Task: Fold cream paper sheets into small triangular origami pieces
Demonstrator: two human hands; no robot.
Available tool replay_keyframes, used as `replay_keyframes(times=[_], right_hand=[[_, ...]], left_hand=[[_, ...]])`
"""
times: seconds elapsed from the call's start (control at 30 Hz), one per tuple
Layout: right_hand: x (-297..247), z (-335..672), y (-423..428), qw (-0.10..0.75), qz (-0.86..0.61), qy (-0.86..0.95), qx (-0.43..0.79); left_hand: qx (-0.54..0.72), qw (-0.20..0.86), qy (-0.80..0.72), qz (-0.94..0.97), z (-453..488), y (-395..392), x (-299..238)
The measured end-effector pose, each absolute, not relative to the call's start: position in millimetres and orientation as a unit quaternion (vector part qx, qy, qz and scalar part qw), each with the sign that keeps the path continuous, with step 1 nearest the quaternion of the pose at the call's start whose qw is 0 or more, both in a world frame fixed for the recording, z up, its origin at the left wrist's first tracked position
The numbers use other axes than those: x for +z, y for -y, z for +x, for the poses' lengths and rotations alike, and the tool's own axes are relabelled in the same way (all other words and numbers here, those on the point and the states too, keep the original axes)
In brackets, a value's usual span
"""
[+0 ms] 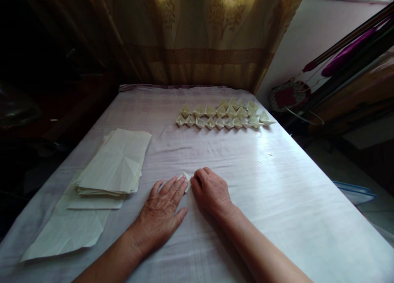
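A small piece of folded white paper (186, 177) lies on the cloth-covered table between my hands. My left hand (164, 211) rests flat with its fingers stretched out, and the fingertips press on the paper's left side. At the right edge of the paper, my right hand (212, 190) is closed, thumb and fingers pinched together against that edge. Part of the paper is hidden under the left fingers. To the left of my left hand sits a stack of creased white paper sheets (113, 164), with a longer sheet (67, 233) sticking out beneath it.
Several folded paper boats (220, 123) stand in rows at the table's far right. Tiny paper scraps (269, 154) lie near the right side. A patterned curtain (197, 57) hangs behind the far edge. A bag (289, 96) is beyond the right edge.
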State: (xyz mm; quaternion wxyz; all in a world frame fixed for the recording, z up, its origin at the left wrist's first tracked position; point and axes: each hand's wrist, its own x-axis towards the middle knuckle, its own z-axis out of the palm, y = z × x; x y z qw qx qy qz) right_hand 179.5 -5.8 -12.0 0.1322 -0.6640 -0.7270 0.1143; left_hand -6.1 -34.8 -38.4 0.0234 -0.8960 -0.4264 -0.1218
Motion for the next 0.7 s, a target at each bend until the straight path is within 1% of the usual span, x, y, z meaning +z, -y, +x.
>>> replay_keyframes(times=[0.3, 0.57, 0.63, 0.7], right_hand=[[-16, 183, 9, 0.142, -0.652, 0.736, 0.111], [-14, 178, 2, 0.121, -0.678, 0.718, 0.103], [-16, 182, 3, 0.137, -0.672, 0.719, 0.109], [-19, 187, 5, 0.176, -0.652, 0.727, 0.122]], left_hand=[[-0.088, 0.002, 0.426, -0.9, -2, 30, -27], [-0.087, -0.008, 0.433, -0.897, 0, 30, -28], [-0.096, -0.005, 0.434, -0.896, -1, 31, -30], [-0.116, 0.006, 0.432, -0.894, -3, 33, -33]])
